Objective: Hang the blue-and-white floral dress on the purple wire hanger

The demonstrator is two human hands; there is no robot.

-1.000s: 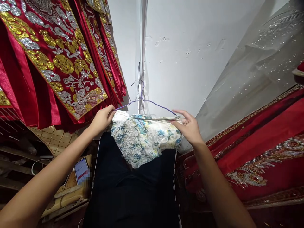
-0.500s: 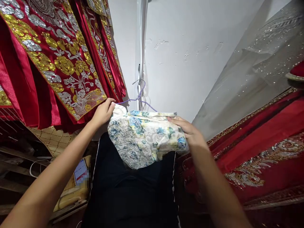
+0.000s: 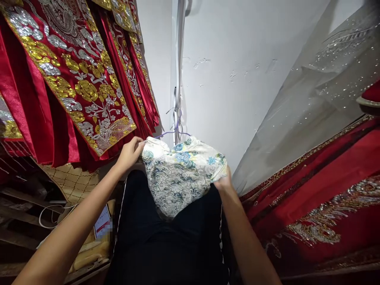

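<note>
A floral garment (image 3: 181, 170) is draped left to right on a purple hanger (image 3: 165, 133), its left corner pinched by the left hand (image 3: 128, 154), its right edge touched by the right hand (image 3: 224, 182), fingers too hidden to tell.

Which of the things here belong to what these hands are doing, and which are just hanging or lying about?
In use:
- floral garment
- purple hanger
- left hand, pinching one shoulder
- right hand, at the other, fingers mostly hidden

Just about:
- red embroidered garments
- sheer sequined fabric
- red beaded cloth
- phone
</note>
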